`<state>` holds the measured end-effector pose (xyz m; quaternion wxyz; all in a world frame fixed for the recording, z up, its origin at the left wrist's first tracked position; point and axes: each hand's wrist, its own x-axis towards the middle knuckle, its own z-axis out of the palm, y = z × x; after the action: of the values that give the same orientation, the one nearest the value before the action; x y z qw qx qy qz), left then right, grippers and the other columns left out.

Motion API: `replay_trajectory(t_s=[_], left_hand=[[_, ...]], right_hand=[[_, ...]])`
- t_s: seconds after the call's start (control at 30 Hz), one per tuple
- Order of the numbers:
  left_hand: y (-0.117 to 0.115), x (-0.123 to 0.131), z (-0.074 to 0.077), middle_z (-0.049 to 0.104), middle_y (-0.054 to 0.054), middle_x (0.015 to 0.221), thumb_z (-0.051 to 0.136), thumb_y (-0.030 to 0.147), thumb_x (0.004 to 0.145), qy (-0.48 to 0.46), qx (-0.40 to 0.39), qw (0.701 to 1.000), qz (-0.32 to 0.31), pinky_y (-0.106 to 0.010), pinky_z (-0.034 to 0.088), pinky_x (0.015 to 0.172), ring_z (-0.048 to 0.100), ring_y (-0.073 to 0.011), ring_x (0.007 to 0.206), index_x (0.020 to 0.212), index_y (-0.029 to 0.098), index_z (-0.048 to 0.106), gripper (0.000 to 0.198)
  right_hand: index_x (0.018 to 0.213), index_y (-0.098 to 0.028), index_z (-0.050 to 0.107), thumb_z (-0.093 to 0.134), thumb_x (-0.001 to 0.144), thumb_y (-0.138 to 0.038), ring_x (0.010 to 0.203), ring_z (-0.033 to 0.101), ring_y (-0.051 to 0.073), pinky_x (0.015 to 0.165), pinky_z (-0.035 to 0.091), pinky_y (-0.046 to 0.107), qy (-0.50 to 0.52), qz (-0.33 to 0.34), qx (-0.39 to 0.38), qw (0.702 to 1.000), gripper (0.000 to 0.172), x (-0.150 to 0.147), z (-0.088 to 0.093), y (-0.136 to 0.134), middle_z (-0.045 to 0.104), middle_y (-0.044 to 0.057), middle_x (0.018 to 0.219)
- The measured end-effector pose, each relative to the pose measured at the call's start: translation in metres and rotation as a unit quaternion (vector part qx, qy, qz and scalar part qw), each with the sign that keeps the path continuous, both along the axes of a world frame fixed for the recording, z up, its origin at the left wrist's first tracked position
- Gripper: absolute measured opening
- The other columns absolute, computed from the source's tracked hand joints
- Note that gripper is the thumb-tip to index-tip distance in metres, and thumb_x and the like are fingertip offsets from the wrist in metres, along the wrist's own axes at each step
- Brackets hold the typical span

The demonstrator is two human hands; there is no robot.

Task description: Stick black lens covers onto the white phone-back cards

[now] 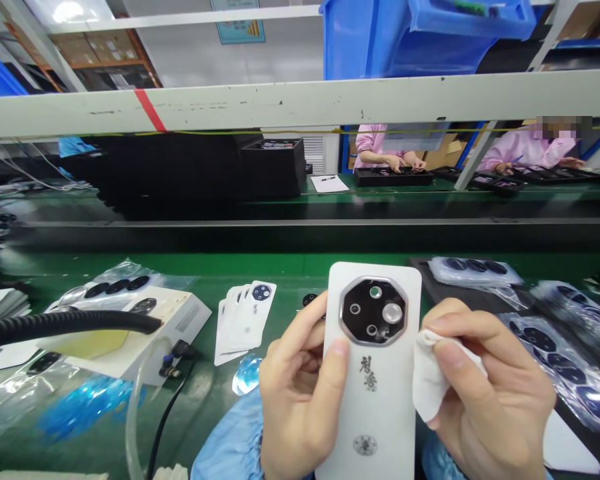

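A: L hand (300, 393)?
B: Clenched round white phone back cover (375, 420), held up close to cam, thumb on its face.
A: R hand (495, 393)?
B: Pinching white cloth (430, 377) btwn thumb & fingers. Cloth touches cover's R edge, just beside octagonal camera ring (374, 311).
A: Around it?
B: On green bench (280, 263): plastic bags of black lens parts (555, 347) to R, stack of white cards (243, 320) & black corrugated hose (65, 325) to L.
A: Far side?
B: Across the line, two co-workers in pink smocks (387, 143), hands at black trays (393, 177). Blue crate (380, 40) up top.
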<state>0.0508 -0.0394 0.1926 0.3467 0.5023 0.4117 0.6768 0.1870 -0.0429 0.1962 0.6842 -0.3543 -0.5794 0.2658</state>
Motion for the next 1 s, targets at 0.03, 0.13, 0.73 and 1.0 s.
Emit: replay_trajectory(t_s=[0.03, 0.13, 0.73, 1.0], left_hand=[[0.000, 0.001, 0.000, 0.076, 0.001, 0.074, 0.063, 0.026, 0.086, 0.009, 0.003, 1.000, 0.004, -0.022, 0.052, 0.050, 0.066, -0.0148, 0.057, 0.116, 0.024, 0.069, 0.031], [0.000, 0.005, -0.002, 0.076, 0.002, 0.075, 0.059, 0.022, 0.089, 0.040, 0.032, 0.999, 0.006, -0.019, 0.052, 0.050, 0.067, -0.0131, 0.057, 0.118, 0.024, 0.067, 0.030], [-0.007, 0.011, -0.025, 0.076, -0.003, 0.103, 0.064, 0.010, 0.083, 0.221, 0.124, 0.963, 0.094, -0.022, 0.058, 0.065, 0.072, -0.0161, 0.072, 0.130, 0.024, 0.060, 0.050], [-0.003, 0.004, -0.024, 0.074, 0.000, 0.112, 0.065, 0.002, 0.079, 0.295, 0.175, 0.931, 0.121, -0.021, 0.057, 0.067, 0.072, -0.0136, 0.072, 0.143, 0.032, 0.044, 0.074]], right_hand=[[0.092, -0.021, 0.066, 0.059, 0.088, -0.013, 0.039, 0.050, 0.006, 0.026, 0.038, 0.018, -0.021, -0.024, 0.015, 0.999, 0.011, 0.001, 0.000, -0.002, 0.059, 0.000, 0.077], [0.098, -0.023, 0.067, 0.066, 0.082, -0.011, 0.052, 0.061, 0.012, 0.038, 0.052, 0.022, -0.170, -0.137, 0.085, 0.972, 0.020, 0.004, 0.004, -0.008, 0.065, 0.003, 0.085], [0.101, -0.018, 0.065, 0.062, 0.088, -0.014, 0.068, 0.066, 0.011, 0.063, 0.051, 0.023, -0.390, -0.288, 0.134, 0.864, 0.014, -0.011, -0.001, -0.008, 0.068, 0.002, 0.085], [0.114, -0.017, 0.063, 0.057, 0.090, -0.008, 0.074, 0.067, 0.011, 0.064, 0.050, 0.023, -0.430, -0.254, 0.137, 0.855, 0.026, -0.006, -0.009, -0.010, 0.067, 0.004, 0.096]])
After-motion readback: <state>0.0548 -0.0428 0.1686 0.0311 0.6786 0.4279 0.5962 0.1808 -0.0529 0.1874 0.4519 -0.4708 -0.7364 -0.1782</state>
